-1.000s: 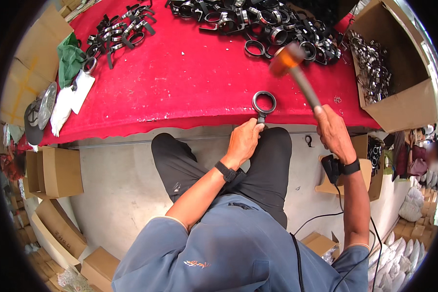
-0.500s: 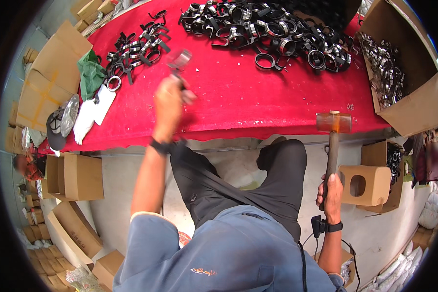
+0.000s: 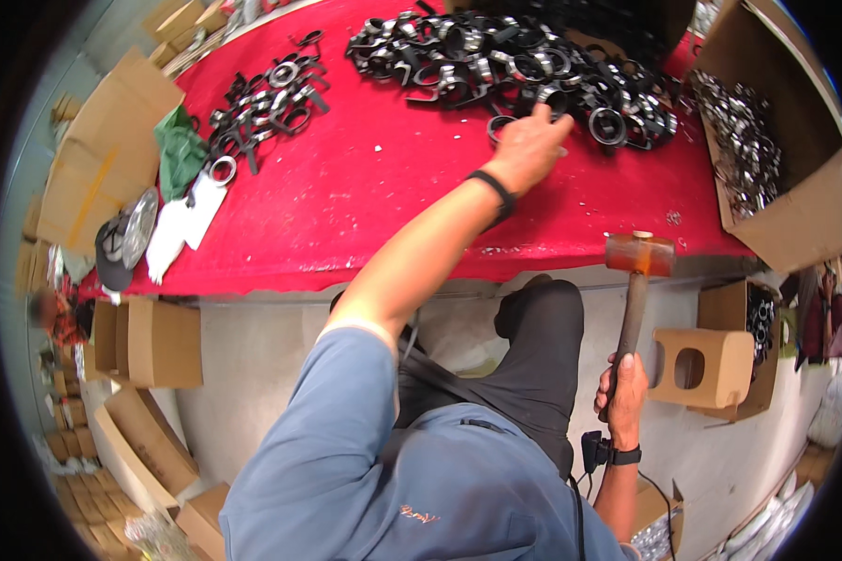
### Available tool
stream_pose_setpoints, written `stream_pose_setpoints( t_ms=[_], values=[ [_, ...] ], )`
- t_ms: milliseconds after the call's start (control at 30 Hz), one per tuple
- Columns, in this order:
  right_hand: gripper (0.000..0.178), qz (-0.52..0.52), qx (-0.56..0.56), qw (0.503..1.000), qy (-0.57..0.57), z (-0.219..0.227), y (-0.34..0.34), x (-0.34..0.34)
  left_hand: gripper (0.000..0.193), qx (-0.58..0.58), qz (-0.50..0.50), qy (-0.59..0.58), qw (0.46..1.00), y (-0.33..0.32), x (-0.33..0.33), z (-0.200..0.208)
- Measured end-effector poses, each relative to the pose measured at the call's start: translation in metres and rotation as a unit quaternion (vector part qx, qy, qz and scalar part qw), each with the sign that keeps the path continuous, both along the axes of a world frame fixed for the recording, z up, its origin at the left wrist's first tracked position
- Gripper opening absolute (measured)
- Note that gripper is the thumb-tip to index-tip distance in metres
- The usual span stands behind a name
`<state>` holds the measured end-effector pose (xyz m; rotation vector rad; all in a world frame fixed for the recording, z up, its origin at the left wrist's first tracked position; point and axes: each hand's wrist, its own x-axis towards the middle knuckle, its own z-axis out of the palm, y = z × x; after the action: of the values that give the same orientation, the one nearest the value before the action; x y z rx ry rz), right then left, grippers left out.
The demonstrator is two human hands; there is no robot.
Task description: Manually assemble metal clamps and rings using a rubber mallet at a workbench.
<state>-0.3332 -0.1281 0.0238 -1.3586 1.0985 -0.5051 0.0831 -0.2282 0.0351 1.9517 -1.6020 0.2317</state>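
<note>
My left hand [image 3: 528, 150] reaches across to the front edge of a large heap of black ring-shaped parts [image 3: 454, 79] with silver bands and short arms. Its fingers are apart, and the fingertips meet or nearly meet one silver-banded ring [image 3: 552, 98]; no firm grip shows. My right hand [image 3: 625, 391] is closed round the dark handle of a mallet [image 3: 640, 255], held upright with its amber head near the table's front edge. On the table's left side lies a smaller heap of the same ring parts [image 3: 271, 114], with a silver ring [image 3: 283, 74] on top.
A red cloth [image 3: 346, 206] covers the table. An open carton [image 3: 791, 210] of shiny metal pieces stands at its right end. A loose pale ring [image 3: 223, 170], green bag [image 3: 178, 150] and cap [image 3: 112, 262] lie at left. Cartons [image 3: 164, 341] flank my legs on the floor.
My left hand has swung from the left-middle, where it held a ring part, over to the large heap. A silver ring now tops the small heap. The mallet has stayed nearly still.
</note>
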Motion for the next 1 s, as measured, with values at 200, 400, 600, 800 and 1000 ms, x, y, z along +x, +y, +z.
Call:
stream_pose_setpoints(
  t_ms=[200, 400, 600, 800, 1000],
  values=[
    [0.053, 0.008, -0.019, 1.0, 0.008, -0.01, 0.001, -0.009, 0.008, -0.026, 0.082, -0.019, 0.996, -0.008, 0.021, -0.017],
    [0.053, 0.042, -0.014, 0.999, 0.019, -0.017, 0.002, -0.016, 0.017, -0.185, 0.155, 0.494, 0.835, 0.1, -0.013, 0.0],
    [0.053, 0.054, -0.018, 0.998, 0.035, -0.008, 0.011, -0.011, 0.027, -0.047, 0.141, 0.502, 0.852, 0.194, -0.092, -0.031],
    [0.05, 0.083, -0.005, 0.996, 0.026, -0.006, 0.021, 0.01, 0.031, -0.009, 0.095, 0.535, 0.84, 0.218, -0.128, -0.076],
    [0.048, 0.107, -0.084, 0.989, 0.057, 0.008, 0.026, 0.021, 0.028, -0.046, 0.022, 0.614, 0.788, 0.183, -0.146, -0.094]
  ],
)
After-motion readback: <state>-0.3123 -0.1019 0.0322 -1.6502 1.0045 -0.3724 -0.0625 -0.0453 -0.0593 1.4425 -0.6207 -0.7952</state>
